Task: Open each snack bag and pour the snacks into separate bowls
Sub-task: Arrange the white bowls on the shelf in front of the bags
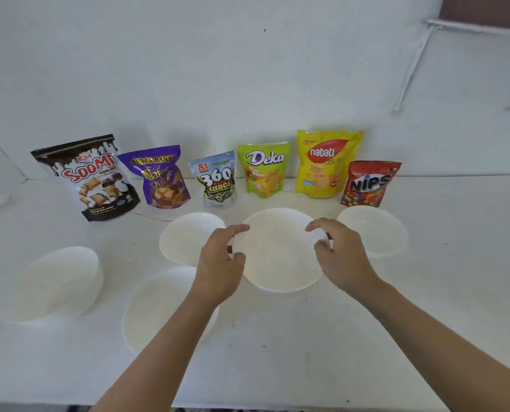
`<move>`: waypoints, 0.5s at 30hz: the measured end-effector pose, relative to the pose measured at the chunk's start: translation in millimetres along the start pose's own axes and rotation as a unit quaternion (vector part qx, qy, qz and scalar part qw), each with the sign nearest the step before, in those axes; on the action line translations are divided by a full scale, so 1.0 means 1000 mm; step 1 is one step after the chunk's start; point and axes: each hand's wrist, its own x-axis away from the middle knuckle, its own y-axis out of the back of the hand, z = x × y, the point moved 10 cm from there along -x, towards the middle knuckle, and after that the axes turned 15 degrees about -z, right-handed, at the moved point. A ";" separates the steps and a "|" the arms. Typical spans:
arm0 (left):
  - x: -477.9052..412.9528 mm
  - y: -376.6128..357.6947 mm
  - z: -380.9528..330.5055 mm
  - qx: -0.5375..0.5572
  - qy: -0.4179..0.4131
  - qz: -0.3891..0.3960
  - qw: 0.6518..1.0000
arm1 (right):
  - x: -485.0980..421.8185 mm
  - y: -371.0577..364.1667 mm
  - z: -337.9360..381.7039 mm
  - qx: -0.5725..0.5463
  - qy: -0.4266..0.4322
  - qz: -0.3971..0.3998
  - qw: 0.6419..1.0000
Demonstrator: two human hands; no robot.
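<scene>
Hands (221, 260) (341, 254) grip centre bowl (279, 251)

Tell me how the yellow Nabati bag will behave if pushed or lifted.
The Nabati bag stands upright and tall, so a high nudge would probably tip it. Its glossy, puffed film looks soft and likely slippery; it is probably light for its size.

Head-worn view, down onto table (277, 337)

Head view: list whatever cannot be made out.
Head view, near bowl: right side hidden by the left forearm.
Head view, middle bowl: rim hidden where the left hand and right hand grip it.
Head view, snack bags: small print too small; seals unclear.
</scene>
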 end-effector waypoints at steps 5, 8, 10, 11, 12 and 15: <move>0.046 -0.050 0.022 -0.029 0.033 0.040 0.998 | 0.032 0.018 -0.059 0.002 -0.051 0.019 0.999; 0.070 -0.060 0.037 -0.044 0.060 0.050 0.996 | 0.052 0.012 -0.079 0.018 -0.055 0.059 0.997; 0.080 -0.062 0.044 -0.053 0.080 0.054 0.994 | 0.063 0.005 -0.087 0.023 -0.054 0.081 0.995; 0.084 -0.061 0.045 -0.058 0.083 0.053 0.993 | 0.067 0.003 -0.090 0.021 -0.057 0.088 0.994; 0.085 -0.060 0.045 -0.063 0.084 0.051 0.993 | 0.068 0.001 -0.090 0.016 -0.058 0.092 0.994; 0.085 -0.055 0.051 -0.061 0.098 0.045 0.992 | 0.071 -0.004 -0.086 -0.002 -0.051 0.105 0.993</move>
